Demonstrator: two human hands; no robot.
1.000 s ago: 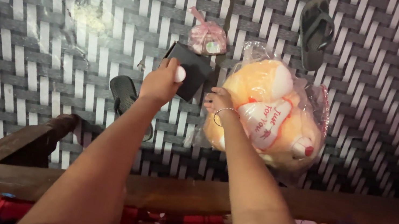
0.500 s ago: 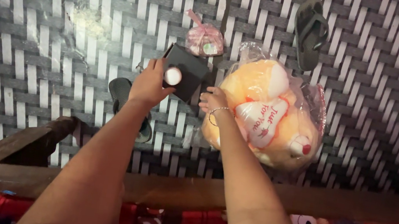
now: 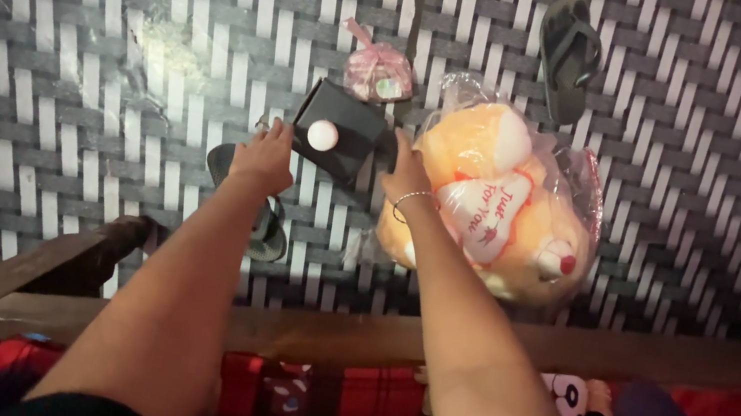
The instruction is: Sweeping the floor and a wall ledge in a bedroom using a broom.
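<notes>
A black square box (image 3: pixel 352 124) lies on the woven floor mat with a small white round thing (image 3: pixel 322 135) resting on top of it. My left hand (image 3: pixel 266 155) is at the box's left edge, fingers spread, touching it and holding nothing. My right hand (image 3: pixel 405 172), with a thin bracelet at the wrist, reaches to the box's right corner, between the box and an orange plush toy (image 3: pixel 478 146) wrapped in a clear plastic bag. The toy carries a white heart-shaped cushion (image 3: pixel 489 207). Whether the right fingers grip the box is hidden.
A small pink wrapped packet (image 3: pixel 377 72) lies just beyond the box. One dark sandal (image 3: pixel 567 55) is at the far right, another (image 3: pixel 269 229) lies under my left arm. A wooden frame edge (image 3: pixel 649 354) and red cloth (image 3: pixel 373 393) run along the near side.
The white round thing was in my left hand; it now rests on the black box and the hand has drawn back to the box's left edge. My right hand moved up toward the box.
</notes>
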